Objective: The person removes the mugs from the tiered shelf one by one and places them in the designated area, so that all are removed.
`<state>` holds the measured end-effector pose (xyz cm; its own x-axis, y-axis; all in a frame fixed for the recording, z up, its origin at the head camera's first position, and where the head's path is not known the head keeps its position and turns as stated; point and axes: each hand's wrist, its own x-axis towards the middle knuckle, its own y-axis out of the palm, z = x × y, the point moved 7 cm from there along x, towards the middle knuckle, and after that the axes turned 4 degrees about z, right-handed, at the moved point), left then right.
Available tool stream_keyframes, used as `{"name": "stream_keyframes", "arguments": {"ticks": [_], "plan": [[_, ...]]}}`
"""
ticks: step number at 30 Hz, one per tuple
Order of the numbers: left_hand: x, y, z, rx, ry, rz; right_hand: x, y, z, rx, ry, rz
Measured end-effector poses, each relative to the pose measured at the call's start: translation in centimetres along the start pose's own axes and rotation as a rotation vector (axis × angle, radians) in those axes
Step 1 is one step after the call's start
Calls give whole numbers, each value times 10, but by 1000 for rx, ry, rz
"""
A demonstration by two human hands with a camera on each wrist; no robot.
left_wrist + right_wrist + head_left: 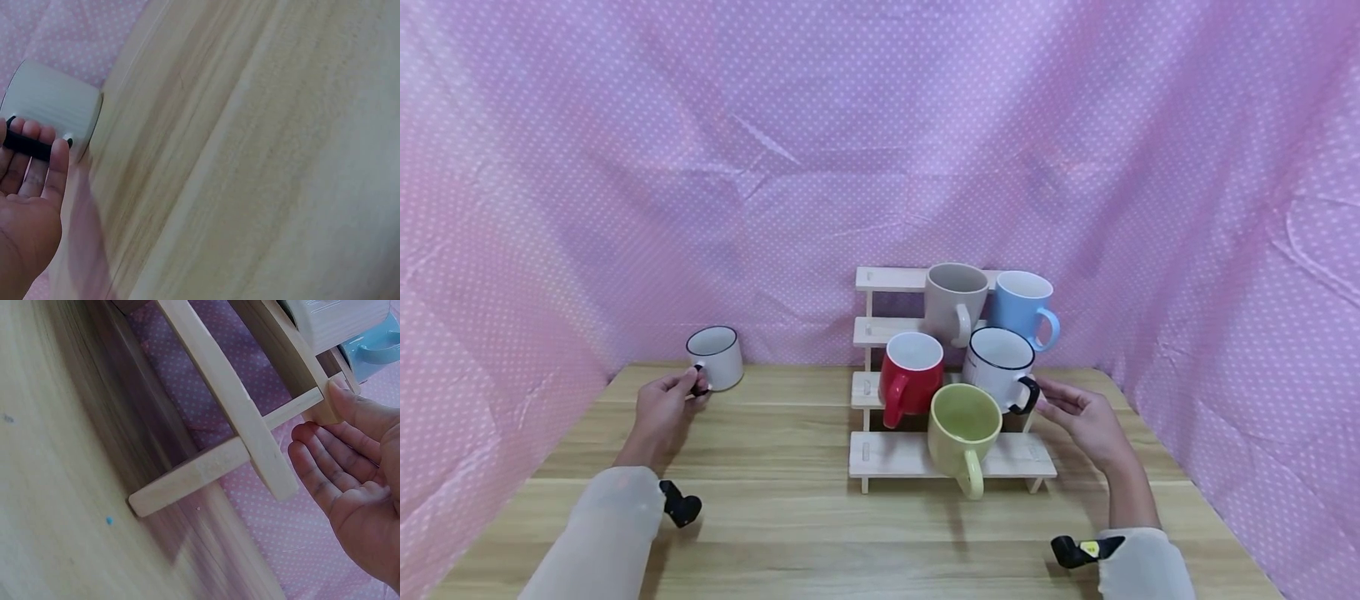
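Pink dotted cloth (880,167) hangs behind a wooden table (760,533). On it stands a pale step rack (887,454), holding five mugs: grey (953,304), light blue (1018,308), black-rimmed white (992,375), red (921,379) and yellow-green (951,446). The right hand (1086,421) pinches one shelf's end. At the table's back left, the left hand (658,412) has its fingers curled around the black handle (30,147) of a lone white mug (722,367).

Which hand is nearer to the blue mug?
Right. The right hand pinches the rack, in front and to the right of the blue mug; the left hand, far left of it, holds a white mug.
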<state>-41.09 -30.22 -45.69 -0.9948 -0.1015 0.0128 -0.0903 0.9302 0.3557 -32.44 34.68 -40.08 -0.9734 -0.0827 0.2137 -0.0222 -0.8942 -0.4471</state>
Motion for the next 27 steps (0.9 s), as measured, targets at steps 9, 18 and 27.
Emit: {"name": "stream_keyframes", "arguments": {"ticks": [9,18,27], "plan": [[0,0,-2,65,-32,2,0,-1,-3,-3,9,-3],[2,-1,-1,122,-26,-14,0,-2,-4,-9,13,-5],[-3,-7,-13,462,26,-45,1,-2,-5,1,2,-3]]}}
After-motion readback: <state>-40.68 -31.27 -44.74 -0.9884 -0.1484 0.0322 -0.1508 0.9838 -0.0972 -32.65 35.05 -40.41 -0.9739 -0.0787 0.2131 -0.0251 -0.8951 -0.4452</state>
